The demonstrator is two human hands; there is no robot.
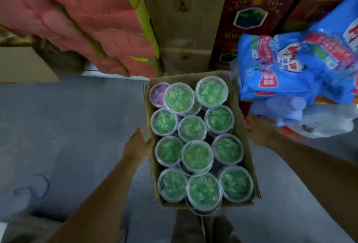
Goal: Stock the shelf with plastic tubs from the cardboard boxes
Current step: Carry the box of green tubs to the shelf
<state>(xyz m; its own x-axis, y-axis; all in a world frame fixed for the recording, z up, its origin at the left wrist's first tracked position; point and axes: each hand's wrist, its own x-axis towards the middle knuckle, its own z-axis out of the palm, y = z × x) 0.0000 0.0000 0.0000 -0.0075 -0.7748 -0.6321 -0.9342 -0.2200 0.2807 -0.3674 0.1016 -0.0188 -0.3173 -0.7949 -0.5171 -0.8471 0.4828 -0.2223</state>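
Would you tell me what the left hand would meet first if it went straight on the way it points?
The cardboard box: the left hand grips its left wall, so it would press into that wall, with green tubs likely just behind.

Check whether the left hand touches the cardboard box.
Touching. Head view: the left hand grips the cardboard box, thumb over its left rim.

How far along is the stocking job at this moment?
Nothing looks stocked yet: no shelf is in view, and the cardboard box is full of green tubs plus one purple tub. In hand: the left hand grips the box's left wall and the right hand is at its right wall, fingers hidden. Left to do: every tub must go on the shelf.
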